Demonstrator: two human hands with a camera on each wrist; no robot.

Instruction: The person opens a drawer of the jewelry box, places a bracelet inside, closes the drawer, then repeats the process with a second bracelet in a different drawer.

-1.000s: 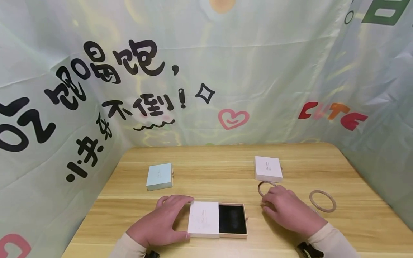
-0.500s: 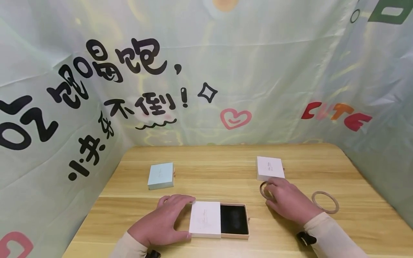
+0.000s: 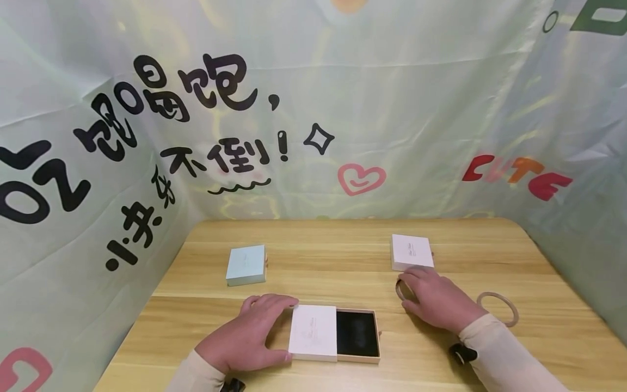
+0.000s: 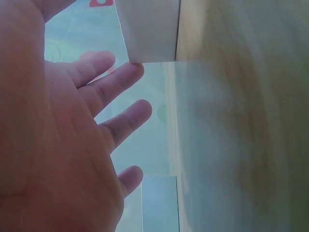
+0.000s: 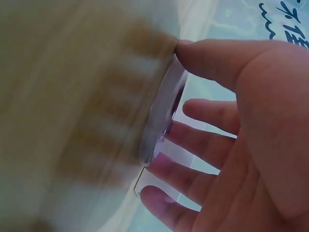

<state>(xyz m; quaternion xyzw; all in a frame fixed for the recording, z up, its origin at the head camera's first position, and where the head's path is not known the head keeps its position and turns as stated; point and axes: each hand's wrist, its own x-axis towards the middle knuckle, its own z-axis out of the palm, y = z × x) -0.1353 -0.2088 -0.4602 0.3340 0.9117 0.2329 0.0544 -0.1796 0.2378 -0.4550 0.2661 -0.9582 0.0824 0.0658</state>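
In the head view a pale pink drawer box (image 3: 313, 333) lies with its black-lined tray (image 3: 357, 333) slid out to the right. My left hand (image 3: 250, 335) holds the sleeve's left end, index fingertip at the far corner and thumb at the near one. In the left wrist view a fingertip touches the box end (image 4: 152, 38), and the other fingers are spread. My right hand (image 3: 438, 299) grips a bangle (image 3: 401, 289) low over the table, thumb on one side and fingers on the other. The right wrist view shows that bangle (image 5: 161, 116) edge-on. Behind my right wrist lies a second bangle (image 3: 506, 305).
A closed light blue box (image 3: 246, 264) is at the back left of the wooden table (image 3: 323, 261). Another closed pale pink box (image 3: 411, 251) sits at the back right, just beyond my right hand. Printed fabric (image 3: 416, 109) hangs around the table's back and sides.
My right hand has shifted slightly farther back, closing around the near bangle. The left hand and open box stay in place. The head view has shifted a little.
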